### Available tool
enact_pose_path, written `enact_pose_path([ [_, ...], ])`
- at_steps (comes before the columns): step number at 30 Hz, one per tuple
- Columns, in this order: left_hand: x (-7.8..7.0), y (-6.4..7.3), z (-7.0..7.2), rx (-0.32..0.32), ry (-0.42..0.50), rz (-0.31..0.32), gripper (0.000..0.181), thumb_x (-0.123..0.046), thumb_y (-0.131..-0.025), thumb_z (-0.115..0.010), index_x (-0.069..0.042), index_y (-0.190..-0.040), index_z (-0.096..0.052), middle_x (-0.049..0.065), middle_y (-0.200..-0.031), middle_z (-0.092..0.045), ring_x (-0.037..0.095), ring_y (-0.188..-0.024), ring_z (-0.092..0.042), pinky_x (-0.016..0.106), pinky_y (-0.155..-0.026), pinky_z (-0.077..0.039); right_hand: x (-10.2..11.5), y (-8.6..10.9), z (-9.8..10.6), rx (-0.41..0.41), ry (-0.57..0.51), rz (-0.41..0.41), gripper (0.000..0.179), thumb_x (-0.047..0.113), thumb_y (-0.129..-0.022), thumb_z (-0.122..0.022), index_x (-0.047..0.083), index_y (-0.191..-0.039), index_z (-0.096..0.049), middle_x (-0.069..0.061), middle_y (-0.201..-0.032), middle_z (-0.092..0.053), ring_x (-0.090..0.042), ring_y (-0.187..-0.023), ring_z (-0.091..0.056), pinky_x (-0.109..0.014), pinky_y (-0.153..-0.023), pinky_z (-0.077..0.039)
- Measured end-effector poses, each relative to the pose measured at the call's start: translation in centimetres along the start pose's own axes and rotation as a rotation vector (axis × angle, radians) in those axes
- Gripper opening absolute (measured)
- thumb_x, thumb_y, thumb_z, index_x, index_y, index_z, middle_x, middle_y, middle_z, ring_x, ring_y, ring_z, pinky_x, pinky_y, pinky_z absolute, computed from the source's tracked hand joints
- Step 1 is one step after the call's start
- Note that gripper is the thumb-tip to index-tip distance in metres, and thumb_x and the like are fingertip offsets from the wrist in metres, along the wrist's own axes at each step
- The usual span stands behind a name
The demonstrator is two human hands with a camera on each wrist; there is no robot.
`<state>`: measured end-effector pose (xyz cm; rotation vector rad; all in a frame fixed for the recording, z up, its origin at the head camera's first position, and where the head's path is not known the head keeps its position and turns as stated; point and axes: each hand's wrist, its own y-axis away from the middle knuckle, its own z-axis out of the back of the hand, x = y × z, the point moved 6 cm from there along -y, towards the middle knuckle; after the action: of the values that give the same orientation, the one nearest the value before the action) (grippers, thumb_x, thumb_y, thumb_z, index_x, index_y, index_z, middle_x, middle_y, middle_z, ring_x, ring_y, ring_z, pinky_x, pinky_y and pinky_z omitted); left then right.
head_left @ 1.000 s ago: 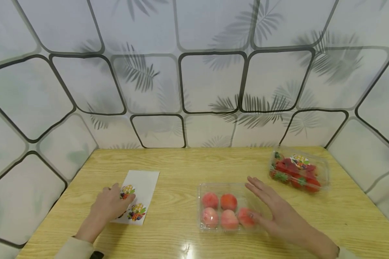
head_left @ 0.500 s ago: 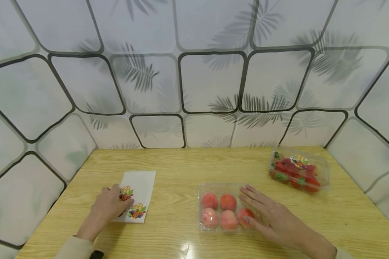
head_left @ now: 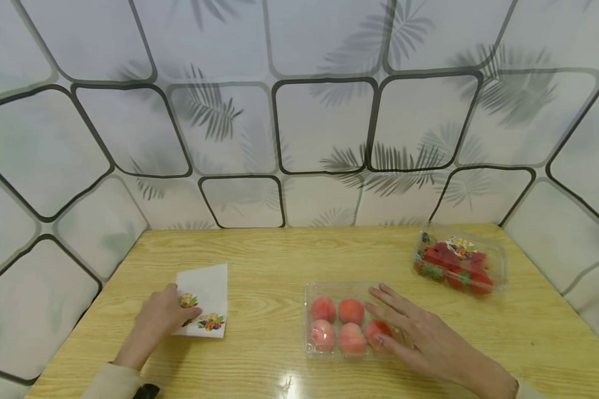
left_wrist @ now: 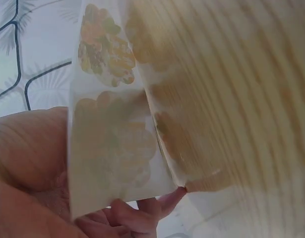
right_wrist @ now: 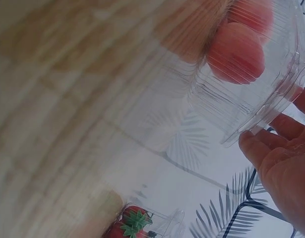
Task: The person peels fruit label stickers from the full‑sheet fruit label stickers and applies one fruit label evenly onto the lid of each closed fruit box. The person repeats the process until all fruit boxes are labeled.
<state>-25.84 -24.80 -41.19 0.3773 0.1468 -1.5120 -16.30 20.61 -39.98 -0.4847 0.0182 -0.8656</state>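
On the left, my left hand (head_left: 162, 313) pinches the left side of a white sheet of fruit stickers (head_left: 209, 285), which is tilted up off the table. In the left wrist view the thumb and fingers lie on either side of the sheet (left_wrist: 107, 148), and its fruit prints show faintly. Straight fingers of my right hand (head_left: 424, 341) rest on the right part of a clear plastic box (head_left: 341, 288). Several peaches (head_left: 352, 338) sit inside. In the right wrist view the fingertips touch the rim of the box (right_wrist: 264, 116).
At the back right stands a second clear box (head_left: 497, 271) of strawberries (head_left: 434, 271), with a fruit sticker (head_left: 461, 247) on its lid. All of this is on a wooden table (head_left: 269, 255) against a patterned wall (head_left: 324, 127).
The sticker sheet has shifted left and risen from nearly flat to tilted. My right hand first moved a little left onto the peach box, then stayed there.
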Motion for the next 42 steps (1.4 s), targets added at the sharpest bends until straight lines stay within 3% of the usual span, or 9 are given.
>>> enact_pose_path([
  [4, 0.3, -0.2, -0.1, 0.055, 0.03, 0.035, 0.087, -0.037, -0.087, -0.08, 0.026, -0.134, -0.041, 0.041, -0.114, -0.064, 0.047, -0.093, -0.067, 0.054, -0.078, -0.055, 0.0, 0.1, 0.0, -0.002, -0.001, 0.005, 0.057, 0.032, -0.094, -0.074, 0.024, -0.148, -0.057, -0.001, -0.161, -0.045, -0.014, -0.152, -0.037, -0.043, -0.085, -0.062],
  [9, 0.4, -0.2, -0.5, 0.094, 0.059, 0.047, 0.095, -0.037, -0.088, -0.078, 0.026, -0.142, -0.031, 0.046, -0.131, -0.054, 0.05, -0.102, -0.065, 0.054, -0.082, -0.055, -0.1, 0.2, -0.1, -0.002, -0.001, -0.003, 0.055, 0.032, -0.095, -0.073, 0.024, -0.147, -0.057, 0.0, -0.161, -0.044, -0.015, -0.151, -0.038, -0.044, -0.085, -0.062],
  [12, 0.5, -0.2, -0.5, 0.076, 0.078, 0.056, 0.09, -0.035, -0.088, -0.078, 0.024, -0.141, -0.036, 0.045, -0.131, -0.054, 0.048, -0.102, -0.065, 0.051, -0.078, -0.055, -0.2, 0.2, -0.2, 0.007, 0.0, -0.012, 0.055, 0.033, -0.096, -0.072, 0.025, -0.148, -0.057, 0.0, -0.162, -0.044, -0.016, -0.15, -0.04, -0.043, -0.085, -0.062],
  [18, 0.5, -0.3, -0.4, 0.046, 0.181, 0.052, 0.07, -0.031, -0.09, -0.074, 0.017, -0.132, -0.047, 0.02, -0.092, -0.066, 0.023, -0.072, -0.06, 0.035, -0.06, -0.049, -0.2, 0.2, -0.3, 0.012, 0.003, -0.02, 0.055, 0.034, -0.096, -0.071, 0.025, -0.148, -0.057, -0.003, -0.16, -0.047, -0.018, -0.15, -0.041, -0.045, -0.087, -0.061],
  [24, 0.1, -0.3, -0.2, 0.022, 0.232, 0.014, 0.061, -0.032, -0.1, -0.061, 0.013, -0.137, -0.046, 0.033, -0.116, -0.066, 0.042, -0.098, -0.067, 0.045, -0.073, -0.057, -0.1, 0.2, -0.3, 0.014, 0.0, -0.025, 0.055, 0.034, -0.096, -0.071, 0.026, -0.148, -0.056, -0.004, -0.159, -0.048, -0.019, -0.149, -0.042, -0.047, -0.088, -0.061],
  [31, -0.7, 0.4, 0.6, -0.04, 0.347, -0.021, 0.038, -0.034, -0.103, -0.06, 0.0, -0.119, -0.065, 0.031, -0.132, -0.063, 0.049, -0.122, -0.06, 0.055, -0.093, -0.054, -0.1, 0.3, -0.3, 0.031, 0.004, -0.04, 0.054, 0.037, -0.098, -0.069, 0.029, -0.149, -0.055, -0.003, -0.159, -0.048, -0.02, -0.149, -0.042, -0.048, -0.089, -0.06],
  [34, -0.8, 0.6, 0.9, -0.058, 0.417, -0.014, 0.037, -0.033, -0.102, -0.063, 0.001, -0.116, -0.067, 0.028, -0.128, -0.066, 0.043, -0.116, -0.065, 0.047, -0.087, -0.057, -0.1, 0.3, -0.3, 0.029, 0.005, -0.039, 0.053, 0.037, -0.097, -0.069, 0.029, -0.148, -0.055, -0.003, -0.159, -0.048, -0.021, -0.148, -0.043, -0.048, -0.089, -0.06],
  [38, -1.1, 0.6, 0.8, -0.064, 0.535, 0.002, 0.037, -0.03, -0.101, -0.066, 0.003, -0.118, -0.066, 0.023, -0.12, -0.069, 0.023, -0.1, -0.07, 0.033, -0.077, -0.059, -0.1, 0.2, -0.3, 0.032, 0.006, -0.04, 0.053, 0.036, -0.097, -0.069, 0.028, -0.148, -0.056, -0.003, -0.159, -0.048, -0.022, -0.147, -0.045, -0.046, -0.088, -0.061],
  [42, -1.7, 0.8, 0.6, -0.042, 0.656, -0.008, 0.037, -0.027, -0.102, -0.066, 0.003, -0.122, -0.062, 0.018, -0.117, -0.07, 0.016, -0.099, -0.07, 0.03, -0.077, -0.061, -0.1, 0.2, -0.2, 0.038, 0.003, -0.044, 0.053, 0.037, -0.098, -0.069, 0.027, -0.148, -0.056, -0.003, -0.159, -0.048, -0.022, -0.148, -0.044, -0.047, -0.089, -0.06],
])
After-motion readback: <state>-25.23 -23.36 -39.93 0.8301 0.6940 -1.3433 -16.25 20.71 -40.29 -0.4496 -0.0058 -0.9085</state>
